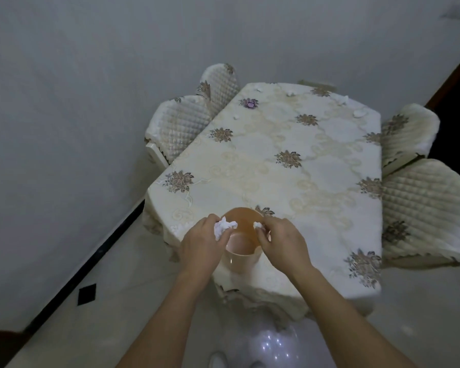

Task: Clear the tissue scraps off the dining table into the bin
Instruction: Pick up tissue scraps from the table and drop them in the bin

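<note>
Hidden: my hands covered both sides of the bin's point(241, 241) rim.
Bin: upright on the bench's point(290, 181) near edge, mouth up.
Left grip point(199, 243): clenched on crumpled tissue point(223, 226).
Right grip point(282, 241): pinching a small scrap point(258, 225).
Far scraps point(360, 112): small, blurry.

Orange bin point(241, 235) set on near edge of counter point(290, 166), covered by cream floral cloth. Crumpled white tissue wad point(223, 227) pinched in left hand point(201, 244) over bin rim. Smaller scrap point(258, 225) pinched in right hand point(283, 241) at opposite rim. More scraps point(359, 112) scattered at far end, purple scrap point(250, 103) among them. Quilted chairs point(181, 126) tucked on both sides.
</note>
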Demonstrator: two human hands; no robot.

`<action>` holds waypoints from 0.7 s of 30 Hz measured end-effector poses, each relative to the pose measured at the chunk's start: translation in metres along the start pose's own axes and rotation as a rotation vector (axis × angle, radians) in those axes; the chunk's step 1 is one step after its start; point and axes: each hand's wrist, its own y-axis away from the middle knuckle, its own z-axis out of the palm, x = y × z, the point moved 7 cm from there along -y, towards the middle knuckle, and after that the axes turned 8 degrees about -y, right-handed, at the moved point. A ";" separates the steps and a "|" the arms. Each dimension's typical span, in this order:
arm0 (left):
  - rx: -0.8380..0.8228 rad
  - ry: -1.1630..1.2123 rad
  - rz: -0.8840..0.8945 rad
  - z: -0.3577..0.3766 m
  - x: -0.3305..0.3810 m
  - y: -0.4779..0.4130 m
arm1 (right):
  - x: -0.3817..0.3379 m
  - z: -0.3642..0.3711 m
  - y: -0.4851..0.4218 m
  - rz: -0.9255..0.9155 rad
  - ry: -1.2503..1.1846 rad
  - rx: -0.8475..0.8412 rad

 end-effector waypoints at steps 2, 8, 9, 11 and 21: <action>-0.017 -0.100 0.018 0.006 0.006 -0.004 | -0.001 0.005 -0.006 -0.013 0.058 -0.032; -0.172 -0.303 0.114 0.023 0.011 -0.004 | 0.013 0.020 -0.008 -0.008 0.193 -0.198; -0.156 -0.300 0.132 0.021 0.013 -0.003 | 0.014 0.018 -0.007 -0.012 0.184 -0.180; -0.131 -0.294 0.172 0.018 0.017 -0.002 | 0.015 0.015 -0.005 -0.022 0.165 -0.143; -0.012 -0.287 0.363 -0.008 0.067 -0.015 | 0.005 -0.026 -0.002 -0.100 0.156 0.103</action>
